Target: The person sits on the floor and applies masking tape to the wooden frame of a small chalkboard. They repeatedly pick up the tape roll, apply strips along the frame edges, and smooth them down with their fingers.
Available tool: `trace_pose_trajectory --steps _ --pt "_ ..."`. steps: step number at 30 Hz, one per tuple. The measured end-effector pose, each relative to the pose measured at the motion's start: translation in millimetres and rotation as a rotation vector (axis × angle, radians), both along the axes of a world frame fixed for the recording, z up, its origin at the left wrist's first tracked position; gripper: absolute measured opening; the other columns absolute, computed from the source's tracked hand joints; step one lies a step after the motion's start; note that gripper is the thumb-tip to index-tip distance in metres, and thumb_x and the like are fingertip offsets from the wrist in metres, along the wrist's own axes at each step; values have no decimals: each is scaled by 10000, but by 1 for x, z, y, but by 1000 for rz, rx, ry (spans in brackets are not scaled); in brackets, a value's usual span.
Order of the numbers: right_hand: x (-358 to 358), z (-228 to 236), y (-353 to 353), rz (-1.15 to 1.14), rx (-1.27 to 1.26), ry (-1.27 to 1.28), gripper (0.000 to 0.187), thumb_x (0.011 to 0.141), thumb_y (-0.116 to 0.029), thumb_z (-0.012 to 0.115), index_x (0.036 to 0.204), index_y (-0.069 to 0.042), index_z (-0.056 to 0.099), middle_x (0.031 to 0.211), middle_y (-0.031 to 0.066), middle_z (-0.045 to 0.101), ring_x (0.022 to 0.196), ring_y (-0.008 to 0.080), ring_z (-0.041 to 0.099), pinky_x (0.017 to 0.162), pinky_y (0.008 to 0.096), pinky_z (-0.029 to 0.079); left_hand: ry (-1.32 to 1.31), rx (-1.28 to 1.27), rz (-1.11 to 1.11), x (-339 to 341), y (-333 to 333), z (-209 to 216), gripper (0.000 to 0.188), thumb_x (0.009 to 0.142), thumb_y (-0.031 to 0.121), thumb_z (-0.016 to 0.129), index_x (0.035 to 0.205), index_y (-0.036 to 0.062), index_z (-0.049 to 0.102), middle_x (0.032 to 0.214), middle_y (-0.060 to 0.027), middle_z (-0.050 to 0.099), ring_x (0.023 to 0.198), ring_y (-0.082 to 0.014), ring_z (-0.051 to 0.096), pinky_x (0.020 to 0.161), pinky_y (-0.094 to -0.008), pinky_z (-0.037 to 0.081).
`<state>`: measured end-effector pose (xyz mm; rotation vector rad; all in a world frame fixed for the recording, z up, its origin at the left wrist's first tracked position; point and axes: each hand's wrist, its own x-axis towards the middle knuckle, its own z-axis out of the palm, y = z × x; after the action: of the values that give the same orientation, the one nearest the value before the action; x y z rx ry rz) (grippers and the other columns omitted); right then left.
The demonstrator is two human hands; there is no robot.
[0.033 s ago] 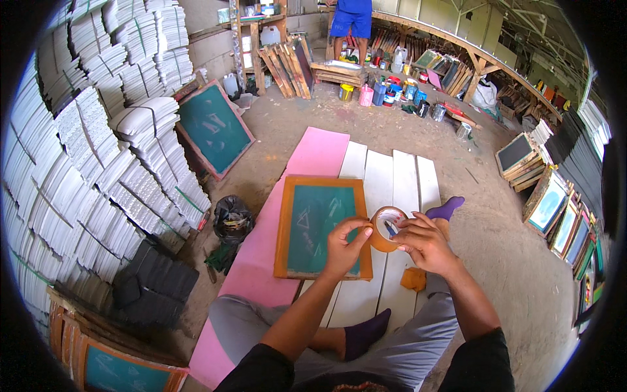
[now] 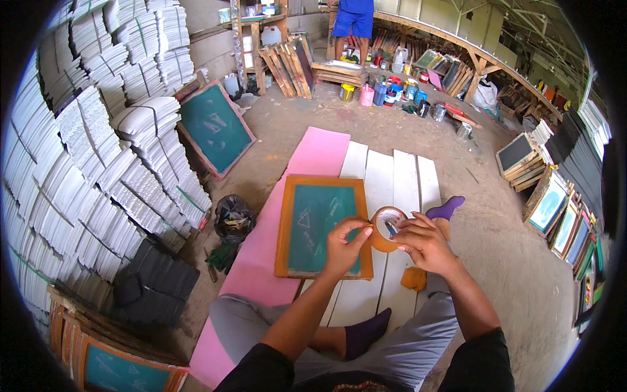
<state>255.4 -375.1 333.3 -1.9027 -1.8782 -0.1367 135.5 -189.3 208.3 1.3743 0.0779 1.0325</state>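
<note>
White planks (image 2: 379, 183) are stretching out over the floor (image 2: 509, 248); left hand (image 2: 344, 247) is pinching the brown tape roll's (image 2: 384, 245) left edge, right hand (image 2: 428, 245) is gripping its right, beside the framed green panel (image 2: 326, 202).

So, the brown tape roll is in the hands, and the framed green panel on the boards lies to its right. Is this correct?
Wrong side: the head view shows the framed green panel to the left of the brown tape roll.
</note>
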Motion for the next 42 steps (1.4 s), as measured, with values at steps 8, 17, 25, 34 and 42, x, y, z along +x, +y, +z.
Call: trace_pose_trajectory --steps 8,17,25,34,42 --pt "-11 -13 -1 19 34 236 457 853 -289 792 1226 -64 655 1146 154 694 1113 347 651 1115 555 412 248 -68 -84 -27 5 21 131 960 116 732 971 -14 722 902 -51 722 838 -103 648 781 -271 527" --pt "-20 -30 15 -32 70 65 585 693 -238 885 1198 -33 671 1086 146 710 1001 351 682 899 429 549 320 -215 -73 -62 27 1 145 967 105 725 925 -34 723 849 -29 713 774 -72 607 710 -243 499" --pt "-21 -48 30 -7 -70 334 551 667 -160 888 1156 -12 680 1034 165 712 944 325 706 846 388 565 457 -245 -116 -83 39 -5 222 962 187 746 877 -15 717 804 -13 685 724 -80 583 683 -256 489" --pt "-24 -78 32 -46 -217 721 539 706 -138 892 1172 10 665 1074 144 697 929 233 700 814 353 563 733 -359 -142 -101 55 8 282 863 287 842 888 16 768 772 -10 682 696 -93 574 662 -274 478" --pt "-18 -97 31 -4 -192 752 552 737 -182 885 1199 24 662 1091 179 702 953 252 708 839 362 571 735 -379 -186 -96 56 -5 247 879 237 833 920 2 773 800 -33 714 689 -106 588 659 -265 479"
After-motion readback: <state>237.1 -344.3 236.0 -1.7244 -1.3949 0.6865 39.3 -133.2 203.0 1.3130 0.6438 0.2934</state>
